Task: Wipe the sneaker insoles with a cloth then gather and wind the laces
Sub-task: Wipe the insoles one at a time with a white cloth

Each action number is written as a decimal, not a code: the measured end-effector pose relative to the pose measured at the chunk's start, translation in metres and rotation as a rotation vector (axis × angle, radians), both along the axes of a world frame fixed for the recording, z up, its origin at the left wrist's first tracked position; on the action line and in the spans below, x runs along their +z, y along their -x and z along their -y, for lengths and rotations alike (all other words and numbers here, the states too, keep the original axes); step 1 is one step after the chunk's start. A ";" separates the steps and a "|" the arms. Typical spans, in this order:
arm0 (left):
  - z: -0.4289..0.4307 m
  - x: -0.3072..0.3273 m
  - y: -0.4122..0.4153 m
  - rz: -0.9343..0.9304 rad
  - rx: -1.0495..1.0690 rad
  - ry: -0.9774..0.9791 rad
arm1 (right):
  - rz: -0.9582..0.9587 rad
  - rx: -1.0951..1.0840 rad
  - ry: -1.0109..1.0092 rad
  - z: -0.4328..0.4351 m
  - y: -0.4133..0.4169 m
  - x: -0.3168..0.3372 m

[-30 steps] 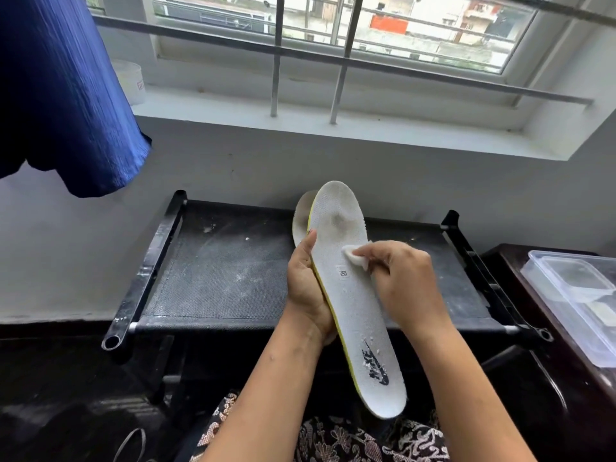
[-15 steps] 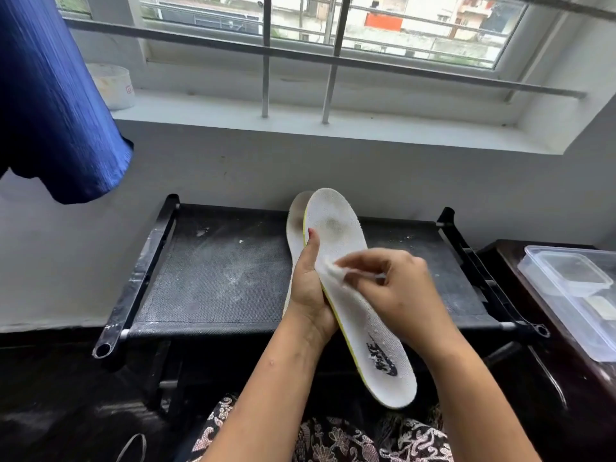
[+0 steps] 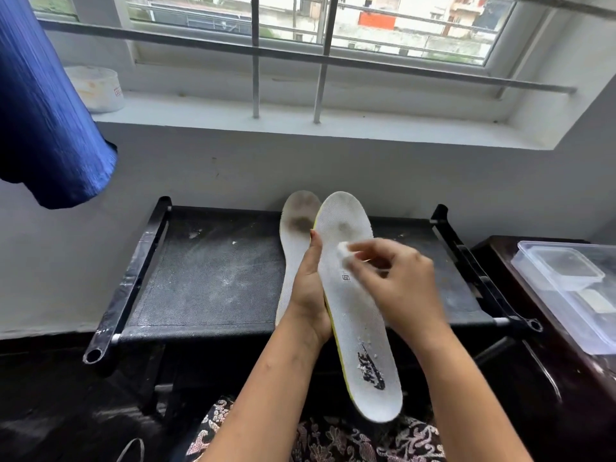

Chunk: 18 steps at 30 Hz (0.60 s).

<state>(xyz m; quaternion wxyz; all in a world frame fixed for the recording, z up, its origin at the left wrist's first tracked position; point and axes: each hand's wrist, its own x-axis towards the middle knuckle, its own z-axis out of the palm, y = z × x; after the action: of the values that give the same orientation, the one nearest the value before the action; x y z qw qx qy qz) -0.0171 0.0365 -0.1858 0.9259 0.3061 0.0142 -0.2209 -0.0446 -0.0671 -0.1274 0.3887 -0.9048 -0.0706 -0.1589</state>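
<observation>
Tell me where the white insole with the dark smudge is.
Head view, just left of centre: the smudged white insole sits behind the left hand, left of the yellow-edged insole, over the black fabric bench.

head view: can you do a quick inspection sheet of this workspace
surface: black fabric stand, dusted with white specks.
job's things: front insole, white with a yellow edge, faint grey toe stain; second insole behind it, darker stain; small white cloth on the front insole; laces not identified.
clutter: clear plastic container on the dark side table; white tub on the windowsill.
grippers: left hand grips the front insole's edge; right hand pinches the cloth.
cables: nothing seen.
surroundings: barred window, blue fabric hanging at left.
</observation>
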 end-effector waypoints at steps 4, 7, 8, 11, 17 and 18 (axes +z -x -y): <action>0.003 0.000 0.001 0.026 0.015 -0.013 | 0.047 -0.134 0.271 0.002 -0.017 -0.017; 0.005 0.002 0.001 0.023 0.060 -0.050 | 0.121 -0.338 0.333 0.017 -0.028 -0.012; 0.004 0.001 0.000 0.014 0.069 -0.039 | 0.137 -0.328 0.290 0.017 -0.029 -0.010; -0.001 -0.002 -0.003 0.000 0.061 -0.008 | 0.078 -0.044 0.110 -0.008 -0.022 -0.008; 0.000 0.001 -0.001 0.010 0.077 0.023 | 0.067 -0.261 0.434 0.003 -0.044 -0.013; 0.001 0.003 0.000 0.007 0.087 0.018 | 0.075 -0.312 0.414 0.009 -0.048 -0.009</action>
<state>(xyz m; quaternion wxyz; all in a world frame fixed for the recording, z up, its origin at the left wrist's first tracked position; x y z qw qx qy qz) -0.0171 0.0357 -0.1825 0.9374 0.2977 0.0221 -0.1793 0.0032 -0.0756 -0.1361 0.1632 -0.9585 0.0243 -0.2324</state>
